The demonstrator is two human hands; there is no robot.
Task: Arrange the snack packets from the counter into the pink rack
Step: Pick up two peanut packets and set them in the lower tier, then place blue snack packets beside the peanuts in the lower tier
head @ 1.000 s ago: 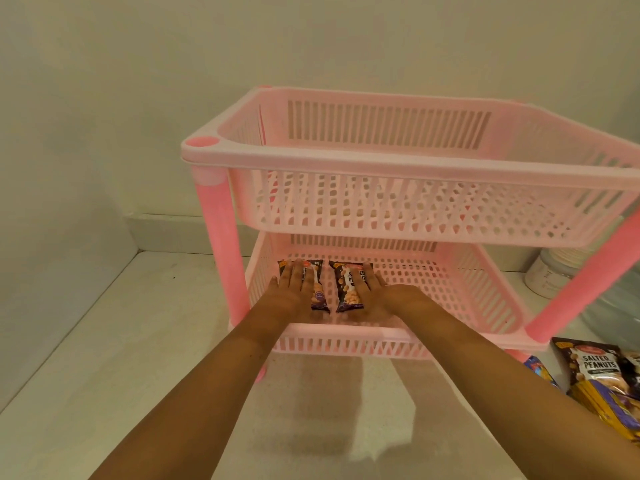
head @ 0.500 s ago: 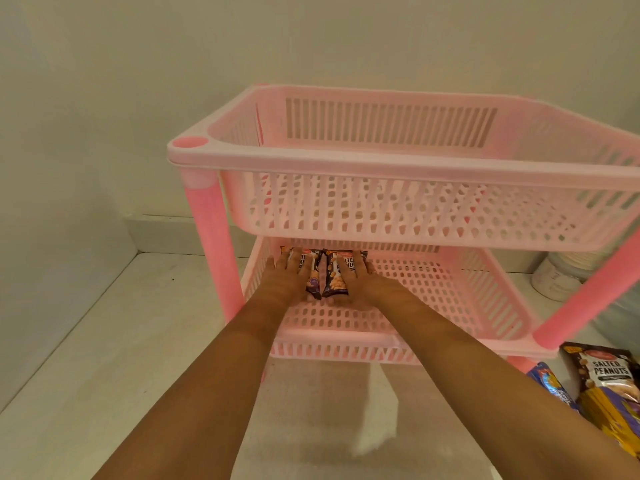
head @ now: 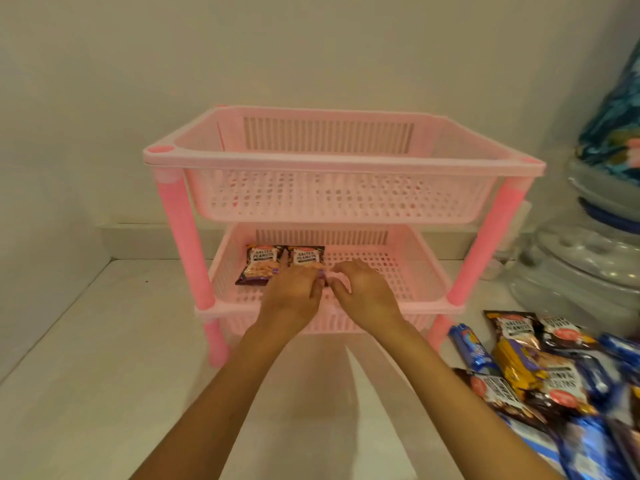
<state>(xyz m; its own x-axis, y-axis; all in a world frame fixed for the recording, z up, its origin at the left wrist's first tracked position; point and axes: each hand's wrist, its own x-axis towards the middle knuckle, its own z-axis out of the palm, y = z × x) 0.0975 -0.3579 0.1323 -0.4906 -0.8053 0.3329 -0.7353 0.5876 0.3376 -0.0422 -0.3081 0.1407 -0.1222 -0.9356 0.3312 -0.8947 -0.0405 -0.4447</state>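
Observation:
A two-tier pink rack [head: 343, 161] stands on the white counter against the wall. Two salted peanuts packets lie side by side at the back left of its lower tier, the left packet [head: 260, 265] fully shown and the right packet [head: 306, 257] partly behind my fingers. My left hand [head: 294, 296] hovers at the lower tier's front, fingers curled, its fingertips at the right packet's near edge. My right hand [head: 363, 292] is beside it, fingers loosely curled and holding nothing. A pile of snack packets [head: 554, 382] lies on the counter at the right.
Stacked clear and blue containers [head: 595, 244] stand right of the rack, with a patterned blue object [head: 620, 123] on top. The white counter [head: 104, 375] spreads to the left and in front of the rack. The upper tier holds nothing.
Both hands have drawn back from the back of the lower tier to its front edge, leaving the two peanut packets lying there. The view has pulled back, showing more of the packet pile.

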